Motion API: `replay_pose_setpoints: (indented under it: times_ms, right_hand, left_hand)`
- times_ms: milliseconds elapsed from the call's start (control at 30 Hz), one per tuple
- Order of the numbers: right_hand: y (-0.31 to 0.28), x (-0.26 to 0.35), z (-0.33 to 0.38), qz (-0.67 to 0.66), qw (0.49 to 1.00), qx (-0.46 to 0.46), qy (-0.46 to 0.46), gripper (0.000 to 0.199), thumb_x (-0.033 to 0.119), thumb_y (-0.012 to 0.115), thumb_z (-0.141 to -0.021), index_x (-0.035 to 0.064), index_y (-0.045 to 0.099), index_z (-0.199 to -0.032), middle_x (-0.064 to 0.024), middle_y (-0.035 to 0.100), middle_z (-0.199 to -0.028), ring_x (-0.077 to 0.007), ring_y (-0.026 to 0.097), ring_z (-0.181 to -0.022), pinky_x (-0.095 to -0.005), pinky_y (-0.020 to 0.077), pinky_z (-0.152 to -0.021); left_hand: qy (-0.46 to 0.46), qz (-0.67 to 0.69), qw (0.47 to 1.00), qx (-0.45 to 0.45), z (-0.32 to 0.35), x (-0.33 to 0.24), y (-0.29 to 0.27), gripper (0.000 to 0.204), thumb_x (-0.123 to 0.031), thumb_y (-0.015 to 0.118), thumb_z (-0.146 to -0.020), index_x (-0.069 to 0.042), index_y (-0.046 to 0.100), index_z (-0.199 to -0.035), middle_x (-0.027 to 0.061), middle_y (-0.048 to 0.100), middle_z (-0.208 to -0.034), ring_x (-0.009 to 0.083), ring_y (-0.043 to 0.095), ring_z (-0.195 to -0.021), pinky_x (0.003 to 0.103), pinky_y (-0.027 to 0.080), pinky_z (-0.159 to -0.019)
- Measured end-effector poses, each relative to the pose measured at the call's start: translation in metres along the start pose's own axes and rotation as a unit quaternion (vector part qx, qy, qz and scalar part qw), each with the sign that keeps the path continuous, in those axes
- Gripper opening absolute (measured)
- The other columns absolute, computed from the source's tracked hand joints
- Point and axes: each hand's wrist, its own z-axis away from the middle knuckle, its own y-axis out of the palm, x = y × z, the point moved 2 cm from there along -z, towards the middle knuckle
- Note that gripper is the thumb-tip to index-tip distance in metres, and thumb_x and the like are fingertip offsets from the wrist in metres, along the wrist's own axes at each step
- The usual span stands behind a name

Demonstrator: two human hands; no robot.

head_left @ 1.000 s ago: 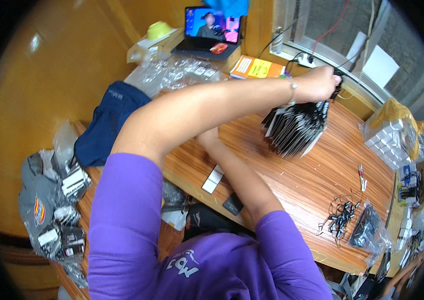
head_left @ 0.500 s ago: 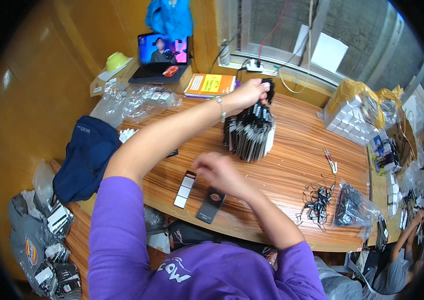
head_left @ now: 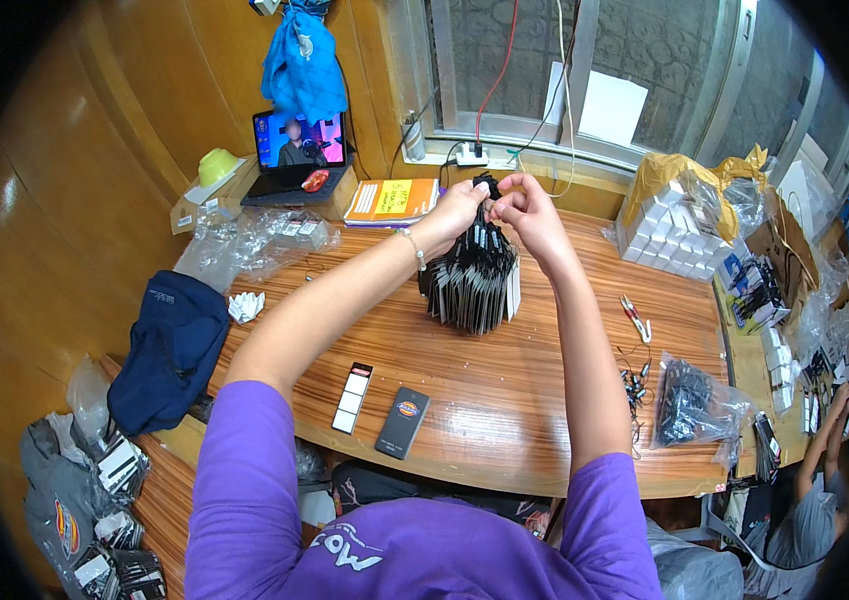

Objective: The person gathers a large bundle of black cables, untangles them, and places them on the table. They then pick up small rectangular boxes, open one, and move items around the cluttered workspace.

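Observation:
My left hand (head_left: 457, 212) is closed round the gathered black strings at the top of a thick bundle of hang tags (head_left: 475, 290). The tags fan out below it, their lower ends near or on the wooden table. Beside it, my right hand (head_left: 535, 222) has thumb and fingers pinched together at the strings; what lies between the fingertips is too small to make out. Nearer to me on the table are a black tag with white panels (head_left: 353, 398) and a dark grey hang tag with a coloured emblem (head_left: 404, 423).
At right lie red-handled snippers (head_left: 636, 318), loose black strings (head_left: 635, 385) and a clear bag of black strings (head_left: 687, 402). White boxes (head_left: 673, 235) stand at the back right. At left are a navy cloth (head_left: 167, 335) and a tablet (head_left: 300, 140). Another person (head_left: 805, 520) works at far right.
My right hand has risen from above the loose tags to the top of the bundle, beside my left hand. The left hand keeps its hold. The view has shifted a little.

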Motion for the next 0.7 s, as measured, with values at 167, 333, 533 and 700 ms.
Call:
replay_pose_setpoints:
  times_ms: [167, 333, 533, 700]
  right_hand:
    - [-0.002, -0.007, -0.010, 0.041, 0.998, -0.026, -0.030, 0.021, -0.005, 0.055, -0.076, -0.0004, 0.045, -0.094, -0.0073, 0.060, -0.064, -0.0111, 0.058, -0.059, -0.0231, 0.0440, -0.055]
    - [0.012, 0.004, -0.004, 0.117, 0.986, -0.112, -0.044, 0.024, 0.001, 0.064, -0.070, 0.0003, 0.047, -0.087, -0.0080, 0.060, -0.058, -0.0106, 0.057, -0.053, -0.0238, 0.0440, -0.050]
    - [0.012, -0.011, -0.002, 0.068, 0.988, -0.136, -0.035, 0.026, 0.001, 0.066, -0.069, 0.0007, 0.046, -0.085, -0.0084, 0.061, -0.059, -0.0101, 0.057, -0.054, -0.0240, 0.0446, -0.050]
    - [0.012, -0.018, 0.000, 0.008, 0.994, -0.110, 0.006, 0.023, -0.001, 0.062, -0.074, 0.0026, 0.044, -0.088, -0.0066, 0.061, -0.064, -0.0105, 0.056, -0.056, -0.0240, 0.0436, -0.052]
  left_hand:
    - [-0.008, 0.006, 1.000, -0.024, 0.001, 0.007, 0.004, 0.022, -0.021, 0.038, -0.094, -0.004, 0.048, -0.084, 0.0009, 0.048, -0.068, 0.0095, 0.044, -0.062, 0.024, 0.039, -0.059]
    - [0.023, -0.013, 0.999, -0.029, -0.005, 0.022, 0.000, 0.021, -0.019, 0.037, -0.094, -0.005, 0.048, -0.084, -0.0006, 0.047, -0.068, 0.0089, 0.042, -0.060, 0.023, 0.037, -0.057]
    - [0.046, -0.025, 0.993, -0.103, 0.000, 0.020, 0.009, 0.022, -0.020, 0.038, -0.094, -0.005, 0.048, -0.082, -0.0012, 0.046, -0.067, 0.0082, 0.040, -0.060, 0.023, 0.036, -0.056]
    - [0.064, -0.083, 0.988, -0.110, -0.004, 0.028, 0.006, 0.021, -0.021, 0.039, -0.094, -0.004, 0.048, -0.084, -0.0008, 0.047, -0.069, 0.0081, 0.042, -0.060, 0.023, 0.037, -0.055]
